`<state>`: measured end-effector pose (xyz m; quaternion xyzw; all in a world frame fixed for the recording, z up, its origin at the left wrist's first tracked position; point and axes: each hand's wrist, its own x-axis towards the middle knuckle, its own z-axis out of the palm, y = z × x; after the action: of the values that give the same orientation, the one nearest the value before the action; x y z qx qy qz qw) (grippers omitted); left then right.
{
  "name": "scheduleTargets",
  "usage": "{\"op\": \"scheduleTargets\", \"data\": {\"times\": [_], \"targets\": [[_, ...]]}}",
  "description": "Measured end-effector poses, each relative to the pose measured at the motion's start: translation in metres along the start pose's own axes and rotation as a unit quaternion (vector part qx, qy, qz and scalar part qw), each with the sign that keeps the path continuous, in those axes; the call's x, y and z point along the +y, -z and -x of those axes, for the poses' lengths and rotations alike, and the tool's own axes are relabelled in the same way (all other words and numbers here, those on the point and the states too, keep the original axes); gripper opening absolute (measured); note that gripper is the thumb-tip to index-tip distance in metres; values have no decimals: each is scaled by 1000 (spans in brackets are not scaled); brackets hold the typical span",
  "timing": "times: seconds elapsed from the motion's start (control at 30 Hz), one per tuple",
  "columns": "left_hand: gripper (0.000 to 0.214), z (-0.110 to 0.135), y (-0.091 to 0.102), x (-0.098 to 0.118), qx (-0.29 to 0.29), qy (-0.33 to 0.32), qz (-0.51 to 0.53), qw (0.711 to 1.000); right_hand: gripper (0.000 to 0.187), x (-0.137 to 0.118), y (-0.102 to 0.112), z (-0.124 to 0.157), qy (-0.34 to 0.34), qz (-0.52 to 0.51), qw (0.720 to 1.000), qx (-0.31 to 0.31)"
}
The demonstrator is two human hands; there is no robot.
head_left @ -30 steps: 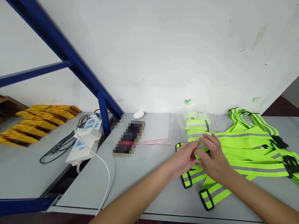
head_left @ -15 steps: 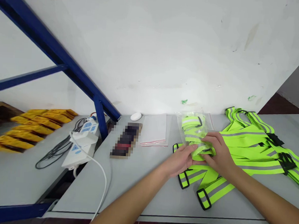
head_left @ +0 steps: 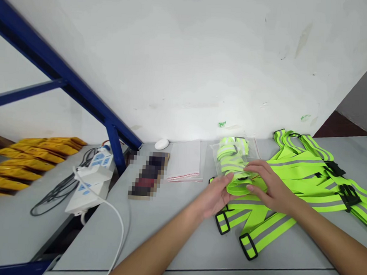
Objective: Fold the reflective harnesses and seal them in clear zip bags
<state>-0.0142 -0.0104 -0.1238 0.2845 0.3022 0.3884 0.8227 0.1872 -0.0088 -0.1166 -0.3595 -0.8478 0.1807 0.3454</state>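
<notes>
A fluorescent yellow-green reflective strap (head_left: 239, 188), coiled into a loose roll, is between my two hands. My left hand (head_left: 214, 196) grips the roll from the left, thumb on top. At its right side my right hand (head_left: 272, 188) curves round it, thumb and fingers touching the edge. A clear plastic bag (head_left: 215, 152) lies just beyond, with more rolled reflective strap (head_left: 229, 150) showing in and behind it. Whether the held roll is partly inside the bag I cannot tell. Loose reflective straps (head_left: 300, 165) with black buckles spread under and right of my hands.
Flat zip bags (head_left: 184, 158) with red seal lines lie left of my hands. Nearby are a white oval object (head_left: 161, 144) and a pixelated dark item (head_left: 150, 175). Power strips (head_left: 94, 177) with a white cable (head_left: 116, 216), yellow packets (head_left: 36, 157) and a blue frame (head_left: 89, 98) are further left.
The coiled strap has tilted, so its open end now faces me. My right hand's fingers have spread a little. The view has shifted slightly.
</notes>
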Motion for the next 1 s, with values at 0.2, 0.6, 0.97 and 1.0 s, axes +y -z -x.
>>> {"op": "scheduleTargets", "data": {"times": [0.2,0.6,0.97,1.0], "targets": [[54,4,-2,3,26,11,-37,999,22,9,7,0,0,67,997,32],[59,-5,1,-12,210,-159,-309,914,13,4,-9,-2,102,199,973,57],[56,-5,5,-3,106,-373,-742,547,20,-12,-33,3,175,190,965,45],[52,-7,2,-4,107,-368,-744,547,21,-12,-34,4,182,194,963,51]]}}
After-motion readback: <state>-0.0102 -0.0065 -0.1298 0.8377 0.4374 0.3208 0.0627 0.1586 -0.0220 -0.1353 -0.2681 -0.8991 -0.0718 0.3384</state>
